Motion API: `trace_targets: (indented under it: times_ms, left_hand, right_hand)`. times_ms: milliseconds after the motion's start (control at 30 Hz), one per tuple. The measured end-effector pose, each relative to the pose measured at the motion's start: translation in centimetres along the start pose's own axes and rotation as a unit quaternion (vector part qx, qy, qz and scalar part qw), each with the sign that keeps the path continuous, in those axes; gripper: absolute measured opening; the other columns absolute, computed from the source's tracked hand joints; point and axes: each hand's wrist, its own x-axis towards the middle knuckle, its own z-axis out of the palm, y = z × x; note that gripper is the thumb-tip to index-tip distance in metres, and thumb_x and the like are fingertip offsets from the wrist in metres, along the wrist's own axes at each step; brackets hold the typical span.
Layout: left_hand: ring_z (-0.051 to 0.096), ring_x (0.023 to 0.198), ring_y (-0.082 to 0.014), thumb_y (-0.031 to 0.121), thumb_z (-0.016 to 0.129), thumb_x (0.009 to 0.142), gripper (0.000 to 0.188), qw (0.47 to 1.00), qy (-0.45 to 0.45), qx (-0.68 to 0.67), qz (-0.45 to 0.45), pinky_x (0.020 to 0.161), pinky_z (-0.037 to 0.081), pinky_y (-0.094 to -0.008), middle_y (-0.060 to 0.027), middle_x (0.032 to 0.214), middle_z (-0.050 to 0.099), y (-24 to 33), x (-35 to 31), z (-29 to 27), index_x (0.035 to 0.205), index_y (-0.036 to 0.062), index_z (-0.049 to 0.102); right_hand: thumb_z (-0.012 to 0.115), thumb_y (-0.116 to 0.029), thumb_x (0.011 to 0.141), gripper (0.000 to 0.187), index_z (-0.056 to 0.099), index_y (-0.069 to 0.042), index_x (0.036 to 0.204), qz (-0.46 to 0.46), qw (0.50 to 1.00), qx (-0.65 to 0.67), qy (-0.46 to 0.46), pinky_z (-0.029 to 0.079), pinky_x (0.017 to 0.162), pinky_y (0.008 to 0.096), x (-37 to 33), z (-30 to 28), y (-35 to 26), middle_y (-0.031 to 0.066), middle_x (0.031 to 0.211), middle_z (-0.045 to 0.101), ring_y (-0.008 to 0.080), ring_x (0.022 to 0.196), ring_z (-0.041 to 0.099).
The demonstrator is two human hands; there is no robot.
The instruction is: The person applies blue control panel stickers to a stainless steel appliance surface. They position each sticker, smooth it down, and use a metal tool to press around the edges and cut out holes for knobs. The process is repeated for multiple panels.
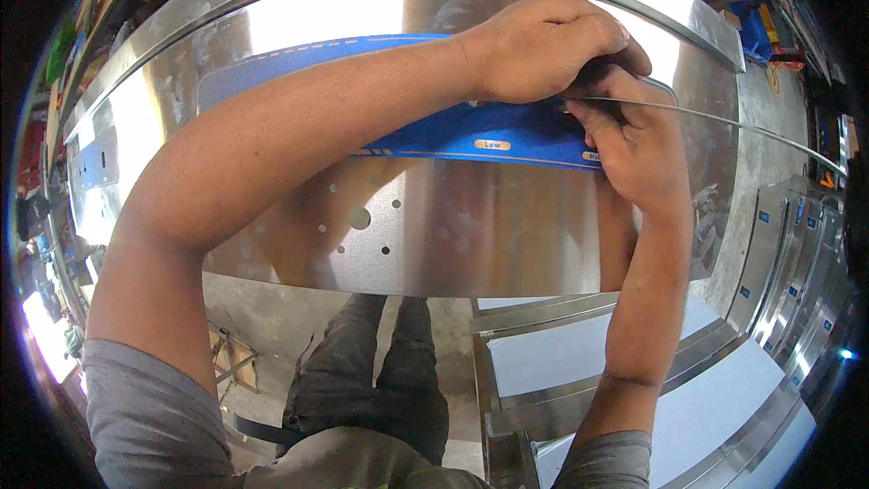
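Across the upper half of the steel panel [507, 240] lies the label [462, 134], blue, round-cornered, edged with orange lines. At the panel's upper right, the left hand [548, 45] curls its fingers, grip hidden; whether the right hand [638, 145] pinches the thin wire [751, 128], I cannot tell.

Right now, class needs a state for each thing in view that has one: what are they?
Left hand: fingers curled, grip hidden.
Right hand: fingers bent, grip unclear.
Long thin piece: crossing the right hand's fingers.
Blue panel: flat, partly covered by the left forearm.
Metal sheet: lying flat, far edge raised.
Large round hole: uncovered.
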Motion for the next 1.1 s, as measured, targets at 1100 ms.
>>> trace_targets:
  times_ms: [1100]
  left_hand:
    - [0.065, 0.109, -0.0267, 0.028, 0.036, 0.099, 0.052, 0.999, -0.027, 0.035, -0.007, 0.102, 0.047, -0.0364, -0.0214, 0.114, 0.07, 0.7, 0.6, -0.6, 0.116, -0.0093, 0.068]
  right_hand:
    - [0.072, -0.006, 0.084, 0.009, 0.069, -0.003, 0.092, -0.056, 0.998, -0.006, 0.04, 0.05, 0.069, 0.0387, 0.9, 0.3, 1.7, 0.018, 0.085, 0.069, 0.036, 0.079, 0.065]
